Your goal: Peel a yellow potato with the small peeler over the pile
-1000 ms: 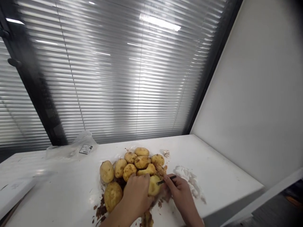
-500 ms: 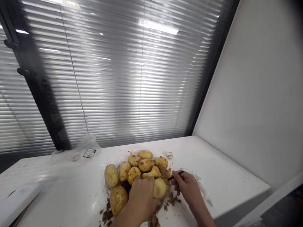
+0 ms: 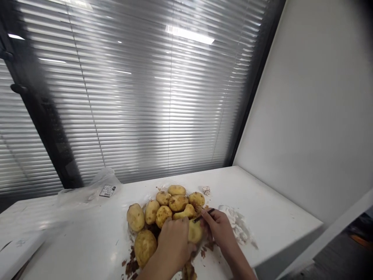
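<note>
My left hand (image 3: 174,242) is wrapped round a peeled, pale yellow potato (image 3: 194,232) near the front of the table. In my right hand (image 3: 217,227) is a thin dark tool (image 3: 204,215), its tip against the upper part of that potato; the tool's exact shape is too small to tell. Several potatoes lie together just behind and left of my hands, among them a large one (image 3: 145,247) beside my left wrist and an odd-shaped one (image 3: 185,212) beyond my fingers. Brown peelings (image 3: 132,265) lie around them.
A clear plastic bag with a label (image 3: 107,190) lies at the back left of the white table (image 3: 87,241). A white box (image 3: 21,249) is at the left edge. Crumpled clear plastic (image 3: 237,225) lies right of my right hand, and a small crumpled scrap (image 3: 206,190) farther back.
My right hand has moved left with the tool, onto the potato from its right side. My left hand keeps its hold. The view has shifted slightly.
</note>
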A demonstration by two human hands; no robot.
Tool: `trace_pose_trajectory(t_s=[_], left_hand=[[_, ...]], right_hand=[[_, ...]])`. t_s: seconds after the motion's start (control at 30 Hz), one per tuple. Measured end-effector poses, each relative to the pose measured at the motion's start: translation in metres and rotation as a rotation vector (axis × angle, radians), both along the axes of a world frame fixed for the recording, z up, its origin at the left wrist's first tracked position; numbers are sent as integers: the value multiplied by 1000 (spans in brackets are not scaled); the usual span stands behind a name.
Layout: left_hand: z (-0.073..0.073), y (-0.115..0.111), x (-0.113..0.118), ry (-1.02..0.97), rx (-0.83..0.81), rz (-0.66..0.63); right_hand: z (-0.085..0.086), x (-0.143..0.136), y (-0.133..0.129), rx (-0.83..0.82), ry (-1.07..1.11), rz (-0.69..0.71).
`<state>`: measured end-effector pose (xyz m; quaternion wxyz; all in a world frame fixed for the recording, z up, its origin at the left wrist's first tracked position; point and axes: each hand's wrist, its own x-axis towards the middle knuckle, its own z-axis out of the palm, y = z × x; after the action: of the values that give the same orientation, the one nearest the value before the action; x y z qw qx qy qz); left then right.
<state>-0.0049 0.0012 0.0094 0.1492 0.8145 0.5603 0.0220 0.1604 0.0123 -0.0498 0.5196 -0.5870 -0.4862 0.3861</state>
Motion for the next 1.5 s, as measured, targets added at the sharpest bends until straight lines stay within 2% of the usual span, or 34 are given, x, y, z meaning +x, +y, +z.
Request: trace_pose_trajectory(t_s=[0.1, 0.27, 0.43, 0.53, 0.67, 0.8, 0.9, 1.03, 1.17, 1.3, 1.5], left_hand=[[0, 0, 0, -7, -11, -4], [-3, 1, -1, -12, 7, -1], [-4, 1, -1, 0, 8, -5], [-3, 1, 0, 6, 3, -2], [1, 1, 0, 2, -1, -12], [2, 1, 0, 12, 0, -14], [0, 1, 0, 0, 13, -7], [-5, 1, 0, -3, 37, -12], [-8, 2, 0, -1, 56, -4], [-8, 2, -1, 7, 63, -12], [-11, 1, -1, -4, 90, -1]], right_hand=[[0, 1, 0, 53, -34, -99], [2, -2, 3, 24, 49, 2], [-4, -3, 7, 42, 19, -41], [-6, -3, 8, 16, 76, 7], [-2, -2, 8, 40, -11, -15], [2, -1, 8, 25, 76, 14], [0, -2, 8, -3, 73, 28], [-5, -2, 7, 8, 45, -43], [-8, -4, 6, -4, 82, 1], [-6, -2, 6, 55, -2, -71], [-7, -2, 7, 12, 80, -4]])
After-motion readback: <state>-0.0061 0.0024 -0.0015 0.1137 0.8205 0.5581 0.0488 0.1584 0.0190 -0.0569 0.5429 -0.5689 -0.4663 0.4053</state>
